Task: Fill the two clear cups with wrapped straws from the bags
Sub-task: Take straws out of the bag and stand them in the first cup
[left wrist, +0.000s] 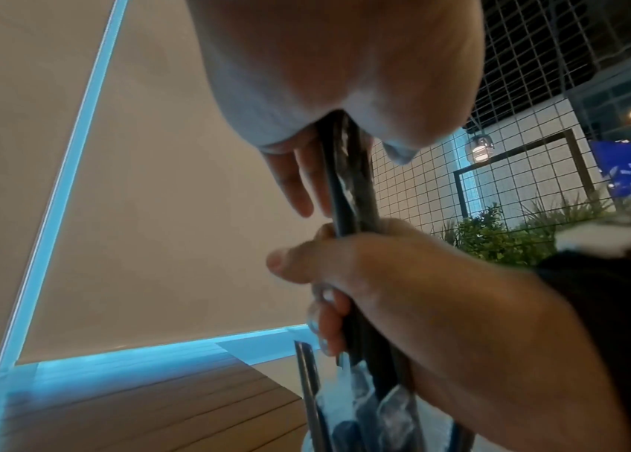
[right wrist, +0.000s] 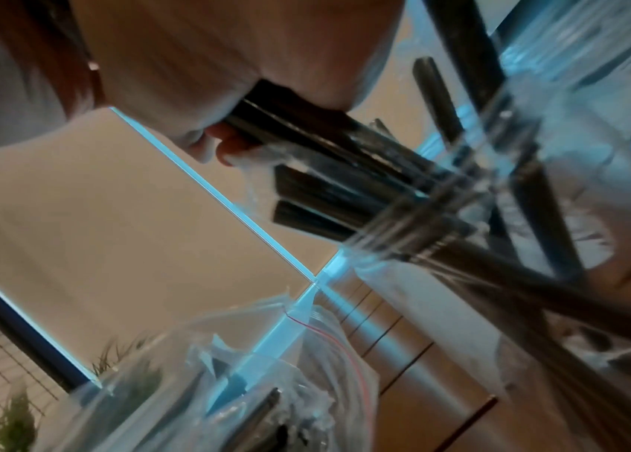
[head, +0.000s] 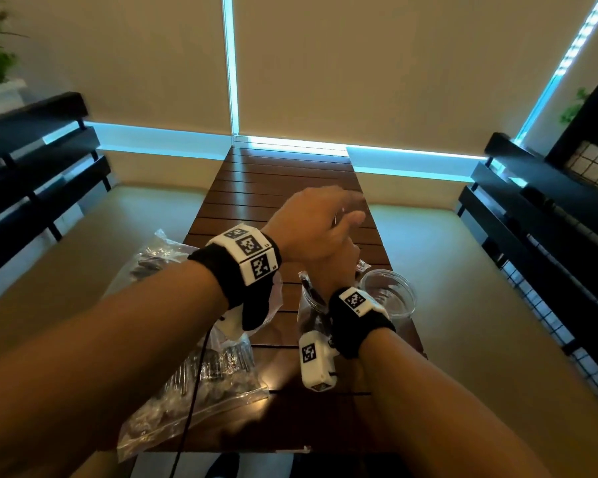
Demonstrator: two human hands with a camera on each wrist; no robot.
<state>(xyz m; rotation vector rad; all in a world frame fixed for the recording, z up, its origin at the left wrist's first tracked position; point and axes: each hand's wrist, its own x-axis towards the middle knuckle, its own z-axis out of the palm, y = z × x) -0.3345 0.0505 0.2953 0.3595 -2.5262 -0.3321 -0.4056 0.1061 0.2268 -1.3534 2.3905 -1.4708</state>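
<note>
Firmly — right hand (left wrist: pixel 364 275) round wrapped straws (left wrist: pixel 348 183)

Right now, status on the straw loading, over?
Right hand grips wrapped straws standing in first clear cup; left hand holds their tops. Second cup empty, mouth unobstructed. Bags at left.

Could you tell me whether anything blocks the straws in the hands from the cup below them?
Nothing visible does: the straws, held by the right hand and left hand, reach down into the cup.
</note>
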